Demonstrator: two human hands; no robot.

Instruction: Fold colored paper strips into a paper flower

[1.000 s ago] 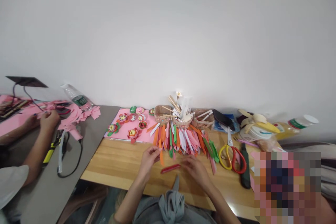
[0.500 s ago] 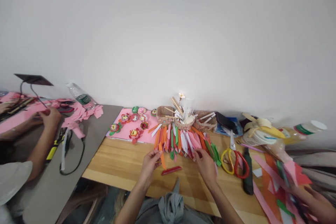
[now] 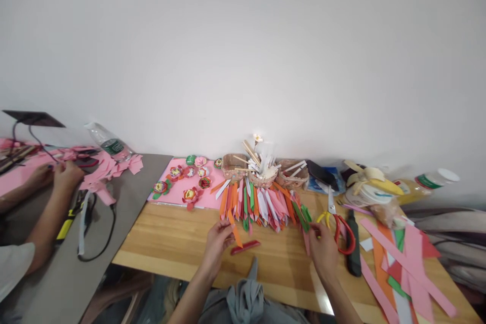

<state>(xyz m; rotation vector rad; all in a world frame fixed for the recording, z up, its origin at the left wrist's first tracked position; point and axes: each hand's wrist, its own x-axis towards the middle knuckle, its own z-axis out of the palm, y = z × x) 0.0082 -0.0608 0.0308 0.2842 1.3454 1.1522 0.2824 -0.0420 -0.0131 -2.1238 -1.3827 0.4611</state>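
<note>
My left hand (image 3: pixel 219 244) pinches an orange paper strip (image 3: pixel 234 230), which slants down over the wooden table. At the right end of a fan of folded paper strips (image 3: pixel 261 207), my right hand (image 3: pixel 322 248) has its fingers closed at the tip of a green paper strip (image 3: pixel 302 216). The fan holds orange, white, pink and green pieces, laid side by side in front of small baskets. Between my hands lies a red bar-shaped object (image 3: pixel 245 247), flat on the wood. The fingertips of my right hand are partly hidden.
Paper flowers (image 3: pixel 190 195) sit on a pink sheet (image 3: pixel 172 172). Scissors (image 3: pixel 337 223) and a dark green tube (image 3: pixel 353 250) lie right of my right hand, beside loose paper strips (image 3: pixel 413 268). A woven basket (image 3: pixel 234 167) stands by the wall. A co-worker's hands (image 3: pixel 63 174) are at left.
My right hand has moved right, from the pink strips to the green ones. The left still holds the orange strip. Another person's hand has left the loose paper at right.
</note>
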